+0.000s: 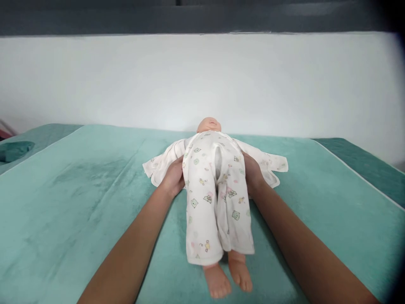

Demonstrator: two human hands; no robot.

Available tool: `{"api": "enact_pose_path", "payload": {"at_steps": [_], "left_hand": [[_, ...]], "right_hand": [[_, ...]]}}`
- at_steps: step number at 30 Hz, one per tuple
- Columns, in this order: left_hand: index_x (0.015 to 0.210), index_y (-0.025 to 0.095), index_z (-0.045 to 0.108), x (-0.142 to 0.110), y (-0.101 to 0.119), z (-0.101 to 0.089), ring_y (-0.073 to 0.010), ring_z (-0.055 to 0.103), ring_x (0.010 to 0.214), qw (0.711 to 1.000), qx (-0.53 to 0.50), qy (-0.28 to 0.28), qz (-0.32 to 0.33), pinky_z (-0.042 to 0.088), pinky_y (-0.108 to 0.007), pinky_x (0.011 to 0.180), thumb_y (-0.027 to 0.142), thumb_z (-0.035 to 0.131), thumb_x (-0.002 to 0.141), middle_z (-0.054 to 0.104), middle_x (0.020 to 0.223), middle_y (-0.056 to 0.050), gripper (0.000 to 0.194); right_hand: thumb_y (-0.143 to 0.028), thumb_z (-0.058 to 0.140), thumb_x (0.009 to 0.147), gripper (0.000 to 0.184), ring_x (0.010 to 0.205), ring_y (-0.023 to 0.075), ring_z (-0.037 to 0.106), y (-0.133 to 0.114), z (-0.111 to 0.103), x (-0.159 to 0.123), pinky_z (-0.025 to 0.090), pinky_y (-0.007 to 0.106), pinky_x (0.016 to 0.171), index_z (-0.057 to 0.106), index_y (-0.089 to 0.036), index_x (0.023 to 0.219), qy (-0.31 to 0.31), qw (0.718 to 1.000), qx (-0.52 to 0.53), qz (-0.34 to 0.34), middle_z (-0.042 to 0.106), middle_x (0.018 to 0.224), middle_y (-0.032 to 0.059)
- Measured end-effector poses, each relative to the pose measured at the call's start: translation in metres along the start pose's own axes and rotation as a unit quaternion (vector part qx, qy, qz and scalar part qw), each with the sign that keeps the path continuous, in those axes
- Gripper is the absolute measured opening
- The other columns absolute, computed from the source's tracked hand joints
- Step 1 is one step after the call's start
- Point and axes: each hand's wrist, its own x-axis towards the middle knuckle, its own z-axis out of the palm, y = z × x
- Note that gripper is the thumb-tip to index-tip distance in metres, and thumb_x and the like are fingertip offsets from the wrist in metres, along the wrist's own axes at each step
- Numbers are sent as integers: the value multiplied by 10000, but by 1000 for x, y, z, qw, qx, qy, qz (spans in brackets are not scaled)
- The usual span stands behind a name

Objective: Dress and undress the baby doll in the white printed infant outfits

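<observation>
A baby doll (pixel 209 124) lies on its back with its feet toward me and its head at the far end. It wears long white baby pants (pixel 202 202) printed with small animals. A white printed baby shirt (pixel 265 158) spreads out to both sides, sleeves outstretched. At the left side of the doll's hips, my left hand (pixel 174 178) is closed around it, fingers mostly hidden behind the pants. My right hand (pixel 252 172) clasps the opposite side in the same way, its fingertips out of sight. Both bare doll feet (pixel 217 280) stick out of the pant legs.
A teal cover (pixel 95 211) with pale piping is spread beneath the doll. White wall (pixel 202 76) rises directly behind the head, with a dark band (pixel 126 19) above. A dark green item (pixel 15 150) lies at the far left edge.
</observation>
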Motion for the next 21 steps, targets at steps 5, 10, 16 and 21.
{"api": "enact_pose_path", "payload": {"at_steps": [5,10,16,21], "left_hand": [[1166,183,656,-29,-4,-3,-219,655,926,994,54,44,79,529,-352,829,366,695,785,702,1063,-86,424],[1112,230,637,-92,-13,-12,-189,608,1011,960,215,113,141,470,-325,912,456,608,875,649,1138,-57,329],[1175,274,609,-183,-30,-18,-208,575,1095,916,373,-5,148,429,-357,1000,277,597,880,593,1181,-58,295],[1212,288,572,-202,-41,-13,-234,522,1189,853,477,-34,208,410,-373,1031,121,616,778,536,1237,-69,468]], "right_hand": [[-396,608,805,341,1056,243,636,1,-10,-25,511,401,934,676,-237,1099,49,997,-55,-24,699,1150,41],[-417,569,880,365,1185,218,580,-8,-19,-95,436,409,1033,606,-245,1200,18,990,-120,-73,646,1264,61],[-346,508,936,386,1153,239,596,-2,-40,-200,473,441,989,521,-275,1315,-65,970,-230,-45,619,1284,78],[-226,523,897,354,1232,246,510,12,-41,-233,433,423,1012,526,-265,1249,-34,936,-319,-146,536,1342,89]]}}
